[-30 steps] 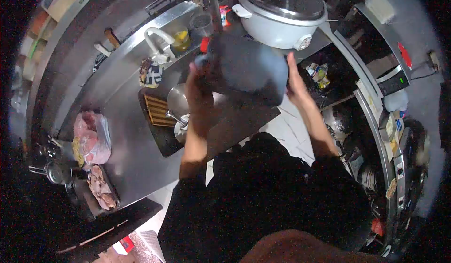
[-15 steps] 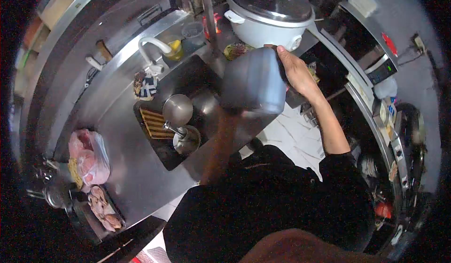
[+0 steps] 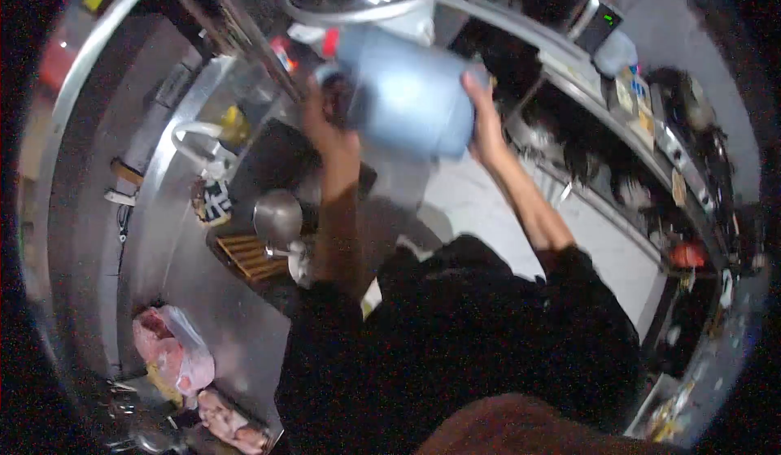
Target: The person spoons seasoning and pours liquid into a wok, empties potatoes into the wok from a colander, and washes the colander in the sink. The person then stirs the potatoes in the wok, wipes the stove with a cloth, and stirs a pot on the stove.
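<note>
A bluish plastic jug (image 3: 415,93), smeared by motion, is held up between both my hands, lying tilted on its side. A red cap (image 3: 331,43) shows at its upper left end. My left hand (image 3: 332,126) grips the jug's left end, where dark shadow hides some fingers. At the opposite end, my right hand (image 3: 486,121) presses on the base with the thumb on top. Just behind the jug stands a big white rice cooker (image 3: 419,20) with a lid. Below my left forearm, a round metal ladle or pan (image 3: 278,216) sits over the sink.
On the steel counter (image 3: 191,268) at left lie a plastic bag of raw meat (image 3: 175,349) and a tray of meat pieces (image 3: 232,422). A white faucet (image 3: 195,134) arches beside a slatted wooden rack (image 3: 248,256). Shelving (image 3: 561,73) runs along the right, above white floor tiles.
The jug has tipped from upright to sideways, and its red cap shows now. My left hand has come up to its left end. The view has turned to the right.
</note>
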A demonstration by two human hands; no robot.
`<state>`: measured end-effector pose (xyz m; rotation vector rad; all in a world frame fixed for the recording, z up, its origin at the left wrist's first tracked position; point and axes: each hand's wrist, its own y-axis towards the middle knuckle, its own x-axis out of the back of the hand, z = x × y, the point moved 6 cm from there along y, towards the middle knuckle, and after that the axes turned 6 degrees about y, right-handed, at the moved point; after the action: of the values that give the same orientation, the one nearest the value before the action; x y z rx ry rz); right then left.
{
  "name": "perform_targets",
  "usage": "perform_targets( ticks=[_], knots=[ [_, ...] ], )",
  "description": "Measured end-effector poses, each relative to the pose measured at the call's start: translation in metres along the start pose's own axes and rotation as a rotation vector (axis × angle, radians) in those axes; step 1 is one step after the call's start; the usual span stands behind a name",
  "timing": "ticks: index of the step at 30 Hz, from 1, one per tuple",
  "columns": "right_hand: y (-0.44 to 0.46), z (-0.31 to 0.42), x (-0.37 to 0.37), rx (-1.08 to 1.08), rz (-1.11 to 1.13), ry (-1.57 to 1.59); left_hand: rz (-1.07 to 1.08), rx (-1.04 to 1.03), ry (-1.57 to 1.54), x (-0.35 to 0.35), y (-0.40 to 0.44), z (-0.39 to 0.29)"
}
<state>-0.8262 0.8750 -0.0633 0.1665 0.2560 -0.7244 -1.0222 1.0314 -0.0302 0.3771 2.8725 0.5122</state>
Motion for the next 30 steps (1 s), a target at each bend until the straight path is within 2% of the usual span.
perform_targets(
  ticks=[1, 4, 6, 8, 9, 11, 13, 14, 15, 16, 18, 19, 20, 22, 24, 27, 30],
  knots=[
    [-0.001, -0.009, 0.016, 0.035, -0.021, 0.046, 0.077, -0.176, 0.215, -0.016, 0.013, -0.011],
    [0.008, 0.047, 0.032, 0.215, -0.111, 0.276, -0.047, 0.472, -0.557, -0.051, 0.03, -0.001],
    [0.03, 0.041, 0.063, 0.084, -0.123, 0.291, -0.046, 0.674, -0.779, -0.083, 0.003, 0.002],
    [-0.013, 0.027, 0.103, 0.106, -0.182, 0.181, 0.017, 0.5, -0.764, -0.121, 0.005, -0.006],
    [-0.028, 0.043, 0.121, 0.26, -0.202, 0.058, 0.013, 0.455, -0.769, -0.13, -0.016, -0.012],
    [-0.061, 0.072, 0.132, 0.356, 0.045, 0.192, 0.175, 0.393, -0.779, -0.176, -0.03, -0.028],
    [-0.084, 0.048, 0.179, 0.094, -0.205, 0.396, 0.268, 0.465, -0.614, -0.201, -0.069, -0.022],
    [-0.092, 0.035, 0.2, -0.023, -0.319, 0.503, 0.205, 0.427, -0.367, -0.216, -0.083, -0.03],
    [-0.1, 0.032, 0.225, -0.023, -0.341, 0.531, 0.262, 0.332, -0.375, -0.242, -0.098, -0.044],
    [-0.111, 0.034, 0.257, 0.03, -0.338, 0.382, 0.319, 0.251, -0.378, -0.259, -0.121, -0.057],
    [-0.138, 0.045, 0.322, 0.116, -0.354, 0.087, 0.451, 0.275, -0.207, -0.292, -0.163, -0.079],
    [-0.159, 0.078, 0.349, 0.039, -0.489, -0.288, 0.521, 0.277, -0.131, -0.312, -0.187, -0.09],
    [-0.17, 0.127, 0.354, 0.245, -0.489, -0.443, 0.611, 0.23, -0.035, -0.331, -0.207, -0.096],
    [-0.207, 0.224, 0.356, 0.484, -0.609, -0.556, 0.803, 0.091, 0.145, -0.373, -0.261, -0.119],
    [-0.228, 0.278, 0.355, 0.563, -0.584, -1.322, 0.9, -0.171, 0.115, -0.41, -0.309, -0.131],
    [-0.239, 0.278, 0.389, 0.353, -0.548, -1.747, 0.988, -0.151, -0.014, -0.452, -0.368, -0.128],
    [-0.265, 0.281, 0.435, 0.263, -0.548, -1.815, 1.149, 0.068, -0.011, -0.489, -0.41, -0.137]
  ],
)
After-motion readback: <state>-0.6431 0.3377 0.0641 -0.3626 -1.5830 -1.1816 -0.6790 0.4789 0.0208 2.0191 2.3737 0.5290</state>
